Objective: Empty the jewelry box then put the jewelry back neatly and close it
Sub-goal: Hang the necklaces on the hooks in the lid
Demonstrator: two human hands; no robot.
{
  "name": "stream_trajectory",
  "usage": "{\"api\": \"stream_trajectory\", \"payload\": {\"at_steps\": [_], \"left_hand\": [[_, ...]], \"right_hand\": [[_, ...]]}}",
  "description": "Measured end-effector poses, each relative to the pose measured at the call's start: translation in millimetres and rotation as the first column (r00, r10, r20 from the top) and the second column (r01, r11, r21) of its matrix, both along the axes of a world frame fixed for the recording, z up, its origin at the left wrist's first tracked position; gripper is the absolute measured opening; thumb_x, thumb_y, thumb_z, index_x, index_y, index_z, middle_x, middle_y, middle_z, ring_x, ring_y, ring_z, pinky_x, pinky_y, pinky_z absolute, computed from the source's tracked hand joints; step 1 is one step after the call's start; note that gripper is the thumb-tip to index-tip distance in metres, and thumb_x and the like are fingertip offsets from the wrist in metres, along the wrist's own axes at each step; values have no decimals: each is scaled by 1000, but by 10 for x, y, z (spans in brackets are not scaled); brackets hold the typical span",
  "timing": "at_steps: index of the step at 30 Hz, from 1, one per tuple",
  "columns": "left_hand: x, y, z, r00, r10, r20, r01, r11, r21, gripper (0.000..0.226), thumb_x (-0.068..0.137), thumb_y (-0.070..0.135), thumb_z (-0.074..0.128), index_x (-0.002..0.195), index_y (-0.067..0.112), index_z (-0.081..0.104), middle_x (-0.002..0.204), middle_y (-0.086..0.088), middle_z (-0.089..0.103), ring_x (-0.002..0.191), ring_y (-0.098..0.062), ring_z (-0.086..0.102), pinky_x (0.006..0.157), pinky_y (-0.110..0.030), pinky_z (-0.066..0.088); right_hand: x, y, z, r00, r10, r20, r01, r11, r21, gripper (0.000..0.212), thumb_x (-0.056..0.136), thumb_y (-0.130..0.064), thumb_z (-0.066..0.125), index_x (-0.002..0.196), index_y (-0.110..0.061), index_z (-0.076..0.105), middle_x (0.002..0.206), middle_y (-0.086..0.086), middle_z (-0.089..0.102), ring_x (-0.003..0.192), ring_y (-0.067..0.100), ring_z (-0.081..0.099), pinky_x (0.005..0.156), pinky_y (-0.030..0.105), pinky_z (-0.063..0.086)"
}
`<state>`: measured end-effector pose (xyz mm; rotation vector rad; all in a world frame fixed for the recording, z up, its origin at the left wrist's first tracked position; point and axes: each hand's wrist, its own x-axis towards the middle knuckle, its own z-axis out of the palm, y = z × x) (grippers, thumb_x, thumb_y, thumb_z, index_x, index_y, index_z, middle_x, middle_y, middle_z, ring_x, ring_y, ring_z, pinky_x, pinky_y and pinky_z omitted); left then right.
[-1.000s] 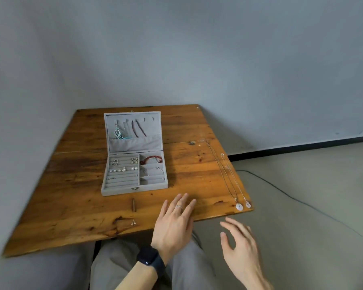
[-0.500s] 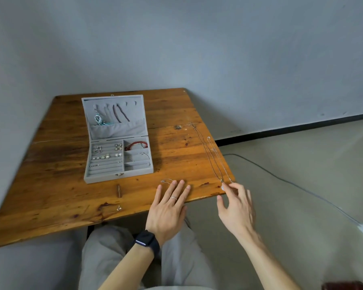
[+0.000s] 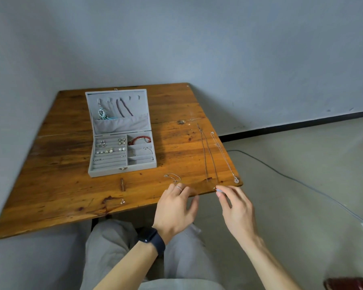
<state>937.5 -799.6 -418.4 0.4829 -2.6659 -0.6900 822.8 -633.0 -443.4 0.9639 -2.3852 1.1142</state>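
Note:
The grey jewelry box (image 3: 122,132) stands open on the wooden table (image 3: 61,185). Its raised lid holds necklaces and a teal pendant. Its tray holds earrings, a red bracelet (image 3: 139,140) and a silver bracelet. Two long thin necklaces lie along the table's right side. The right necklace (image 3: 224,155) ends in a round pendant near the corner. My right hand (image 3: 235,208) pinches the near end of the left necklace (image 3: 206,155) at the table edge. My left hand (image 3: 176,208), wearing a ring, rests its fingers on the edge beside a small silver chain (image 3: 172,177).
A small brown piece (image 3: 122,184) and a tiny earring (image 3: 122,201) lie on the table in front of the box. A cable (image 3: 302,183) runs across the floor on the right. Walls close in behind and to the left of the table.
My right hand has come up from below the table edge to the necklace ends and taken one. My left hand has stayed at the edge. The view has shifted, uncovering the small silver chain.

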Motion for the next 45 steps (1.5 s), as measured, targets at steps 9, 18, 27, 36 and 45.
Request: {"api": "stream_trajectory", "payload": {"at_steps": [9, 18, 27, 36, 45], "left_hand": [[-573, 269, 278, 976, -77, 204, -210, -79, 975, 21, 102, 20, 50, 115, 8, 62, 101, -6, 75, 51, -8, 32, 49, -20, 23], [-862, -266, 676, 991, 90, 98, -101, 33, 994, 18, 102, 16, 54, 106, 7, 69, 81, 1, 70, 58, -7, 41, 49, -17, 33], [-715, -1259, 1134, 965, 258, 53, -164, 429, 888, 16, 101, 23, 58, 94, 14, 70, 93, 0, 73, 57, -6, 46, 47, -16, 38], [-342, -2116, 1898, 893, 442, -85, -371, 830, 415, 22, 94, 38, 66, 89, 19, 77, 86, 9, 76, 60, -5, 62, 56, -15, 47], [29, -2663, 2489, 759, 536, -369, -448, 841, 302, 15, 91, 37, 70, 95, 24, 70, 82, 11, 74, 48, -6, 64, 48, -14, 46]], "right_hand": [[550, 375, 82, 969, 31, 245, -10, 996, -87, 16, 92, -23, 66, 106, -25, 74, 87, -23, 70, 74, -1, 67, 67, 21, 53], [695, 547, 165, 664, 101, 741, 345, 838, -423, 16, 88, -7, 72, 98, -19, 74, 83, 0, 75, 80, 16, 72, 74, 16, 53], [544, 164, 307, 537, 277, 797, 320, 807, -496, 21, 87, -2, 70, 103, -15, 75, 86, 6, 76, 81, 16, 71, 72, 18, 54], [176, -721, 473, 753, 169, 636, -42, 977, -210, 14, 88, -29, 72, 99, -37, 73, 91, -26, 73, 91, -11, 64, 80, 11, 52], [-521, -2354, 961, 946, 150, 286, -195, 972, 134, 8, 98, -25, 59, 103, -24, 64, 89, -8, 73, 76, 10, 68, 60, 20, 50]]}}
